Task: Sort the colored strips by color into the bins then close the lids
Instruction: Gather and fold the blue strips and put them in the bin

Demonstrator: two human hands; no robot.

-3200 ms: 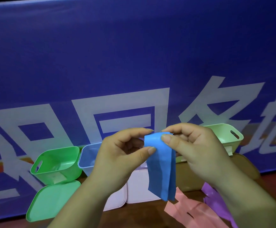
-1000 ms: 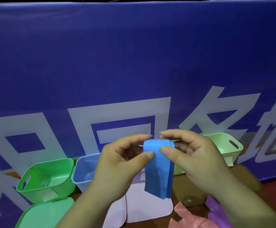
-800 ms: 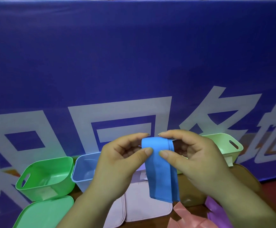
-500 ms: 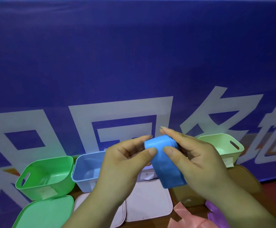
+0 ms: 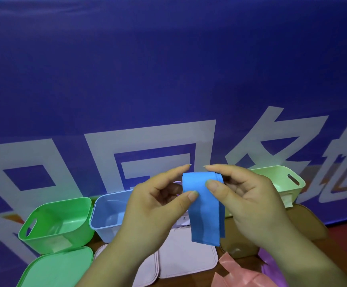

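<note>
A folded blue strip point(image 5: 204, 212) hangs in mid-air in front of me, doubled over at the top. My left hand point(image 5: 158, 206) pinches its left edge between thumb and forefinger. My right hand point(image 5: 245, 201) pinches its upper right part the same way. Behind and below stand an open green bin point(image 5: 58, 222), an open light blue bin point(image 5: 108, 214) and a pale green bin point(image 5: 280, 179). Pink strips point(image 5: 234, 274) and purple strips point(image 5: 270, 264) lie at the lower right.
A green lid point(image 5: 56, 268) lies flat in front of the green bin. Two pale pink lids point(image 5: 187, 257) lie side by side in the middle. A brown lid or bin point(image 5: 305, 220) sits behind my right hand. A blue banner point(image 5: 168, 79) fills the background.
Both hands have kept hold of the blue strip and folded it over; it was bunched short half a second ago and now hangs longer again. The view has tilted slightly.
</note>
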